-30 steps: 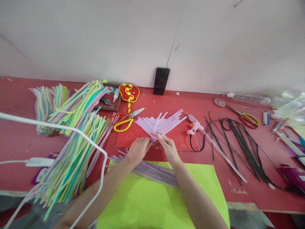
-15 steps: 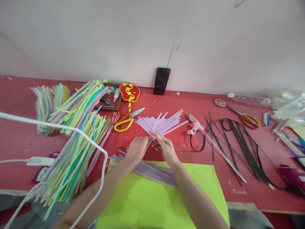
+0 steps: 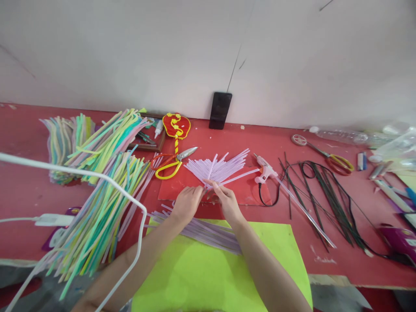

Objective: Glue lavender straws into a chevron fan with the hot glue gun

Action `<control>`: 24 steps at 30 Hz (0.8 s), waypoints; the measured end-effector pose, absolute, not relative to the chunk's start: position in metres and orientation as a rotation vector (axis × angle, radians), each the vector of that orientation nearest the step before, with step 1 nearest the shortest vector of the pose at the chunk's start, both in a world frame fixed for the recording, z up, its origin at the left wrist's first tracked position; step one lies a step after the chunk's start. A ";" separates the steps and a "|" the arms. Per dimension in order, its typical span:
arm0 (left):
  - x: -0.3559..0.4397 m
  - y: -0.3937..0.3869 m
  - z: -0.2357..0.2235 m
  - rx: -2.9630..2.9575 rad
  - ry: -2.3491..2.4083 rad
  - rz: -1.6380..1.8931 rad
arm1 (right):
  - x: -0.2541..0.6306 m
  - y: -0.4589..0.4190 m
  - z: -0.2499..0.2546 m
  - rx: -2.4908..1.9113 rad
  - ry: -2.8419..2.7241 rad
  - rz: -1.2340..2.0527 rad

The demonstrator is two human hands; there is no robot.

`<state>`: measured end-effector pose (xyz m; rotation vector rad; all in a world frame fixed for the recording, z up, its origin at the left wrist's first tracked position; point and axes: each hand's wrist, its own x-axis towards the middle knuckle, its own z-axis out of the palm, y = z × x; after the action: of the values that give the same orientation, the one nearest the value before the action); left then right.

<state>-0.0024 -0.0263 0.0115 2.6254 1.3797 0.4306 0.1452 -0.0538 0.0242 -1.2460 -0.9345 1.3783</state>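
Observation:
Both hands meet at the pointed near end of a fan of lilac pipe cleaners (image 3: 224, 168), laid in a V over a red board (image 3: 177, 190). My left hand (image 3: 188, 203) is closed, pinching the pipe cleaners at the tip of the V. My right hand (image 3: 225, 201) is closed too, thumb and forefinger on the pipe cleaners at the same spot. One lilac pipe cleaner (image 3: 242, 175) sticks out to the right, apart from the fan. The fingers partly hide the tip. Under my forearms lies a loose bundle of lilac pipe cleaners (image 3: 211, 236).
Yellow-handled scissors (image 3: 169, 168) lie left of the fan, a pink glue gun (image 3: 266, 170) right of it. Multicoloured pipe cleaners (image 3: 100, 212) fill the left side. A white cable (image 3: 97, 173) crosses in front. A phone (image 3: 220, 110) leans on the wall; dark green stems (image 3: 334, 203) lie right.
The separate lilac pipe cleaner on the right has swung outward and down, away from the fan, and now reaches toward the glue gun. Both hands stay nearly in place, pinching the tip.

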 end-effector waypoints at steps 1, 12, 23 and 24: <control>-0.002 -0.026 0.012 2.607 1.371 0.441 | 0.146 -0.054 0.024 -1.261 -0.950 1.360; 0.001 -0.026 0.009 1.940 1.088 0.830 | 0.165 -0.052 0.021 -1.265 -1.199 1.340; 0.004 -0.023 0.004 1.369 1.076 0.905 | 0.164 -0.047 0.018 -1.400 -0.970 1.165; 0.004 -0.023 0.005 1.364 1.085 0.922 | 0.164 -0.047 0.017 -1.404 -0.955 1.163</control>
<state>0.0044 -0.0233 0.0047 1.3638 1.0849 0.9222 0.1644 -0.0466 0.0172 -1.4040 -0.9545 1.1629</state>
